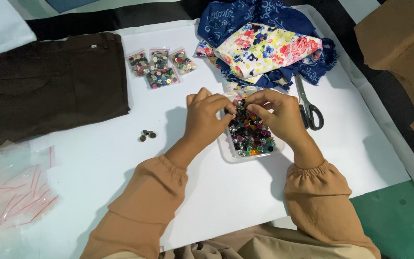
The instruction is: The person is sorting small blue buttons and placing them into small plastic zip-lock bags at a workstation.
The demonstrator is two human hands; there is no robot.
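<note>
1. Hands meet over the clear tray of mixed buttons, centre of the white sheet.
2. Your left hand has its fingers curled and tips pinched at the tray's top edge; what it grips is too small to tell.
3. Your right hand is pinched the same way, tips almost touching the left.
4. Scissors lie just right of the tray, below the floral cloth.
5. Button bags sit beside the brown garment; three loose buttons lie left of the tray.
</note>
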